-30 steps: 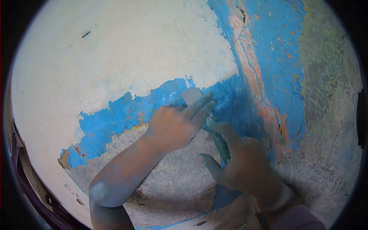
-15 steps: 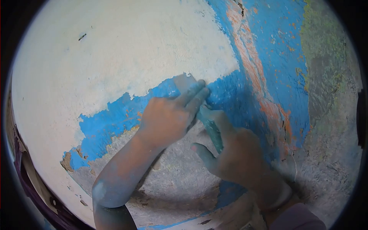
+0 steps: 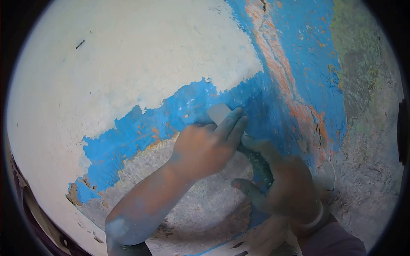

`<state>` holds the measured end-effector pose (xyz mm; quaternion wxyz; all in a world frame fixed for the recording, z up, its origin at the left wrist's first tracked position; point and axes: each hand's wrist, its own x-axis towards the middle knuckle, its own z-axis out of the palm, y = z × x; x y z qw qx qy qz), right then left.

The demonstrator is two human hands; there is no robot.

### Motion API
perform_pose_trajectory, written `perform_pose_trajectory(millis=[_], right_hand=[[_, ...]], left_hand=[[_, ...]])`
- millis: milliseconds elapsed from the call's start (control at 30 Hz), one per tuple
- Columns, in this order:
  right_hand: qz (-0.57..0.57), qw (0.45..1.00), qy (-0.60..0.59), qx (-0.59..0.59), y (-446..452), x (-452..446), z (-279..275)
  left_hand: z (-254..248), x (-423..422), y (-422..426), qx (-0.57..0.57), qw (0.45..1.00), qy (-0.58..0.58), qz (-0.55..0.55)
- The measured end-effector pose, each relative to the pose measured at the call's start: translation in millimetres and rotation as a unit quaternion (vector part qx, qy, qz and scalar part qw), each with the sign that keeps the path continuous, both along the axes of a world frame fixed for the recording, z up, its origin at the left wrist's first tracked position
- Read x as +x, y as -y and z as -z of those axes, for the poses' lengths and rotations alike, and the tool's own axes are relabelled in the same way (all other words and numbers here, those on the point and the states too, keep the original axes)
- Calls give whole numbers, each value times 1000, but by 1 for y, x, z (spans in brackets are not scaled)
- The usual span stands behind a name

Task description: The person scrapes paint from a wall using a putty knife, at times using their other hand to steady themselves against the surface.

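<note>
A paint scraper with a flat pale blade (image 3: 218, 113) and a dark green handle (image 3: 259, 165) lies against a blue patch of wall (image 3: 185, 104). My left hand (image 3: 207, 147) reaches across from the lower left, its index and middle fingers extended together and pressing on the scraper just behind the blade. Its thumb and other fingers are mostly hidden. My right hand (image 3: 288, 181) grips the handle from the right, index finger along its top and thumb apart from it. Dust coats both hands and the left forearm.
White paint (image 3: 141, 59) with a ragged lower edge borders the blue. Below is rough bare grey plaster (image 3: 209, 192). An orange-and-white cracked strip (image 3: 277, 55) runs down the right, with grey-green wall (image 3: 367, 85) beyond. Dark purple cloth (image 3: 30, 217) shows at lower left.
The scraper and both hands have moved down and to the right. The blade has left the white paint's edge and is now within the blue patch. The view has shifted slightly.
</note>
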<state>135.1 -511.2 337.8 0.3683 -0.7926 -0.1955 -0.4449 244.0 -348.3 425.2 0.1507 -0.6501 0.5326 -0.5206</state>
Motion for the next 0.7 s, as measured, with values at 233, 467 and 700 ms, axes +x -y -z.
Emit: perform_pose_trajectory(millis=[233, 467, 700], right_hand=[[15, 998, 38, 44, -9, 1, 2], [60, 987, 102, 106, -37, 40, 19], [46, 997, 17, 53, -16, 10, 2]], left_hand=[[4, 2, 4, -31, 999, -28, -14], [0, 0, 10, -27, 994, -24, -103], [3, 1, 18, -44, 995, -61, -60]])
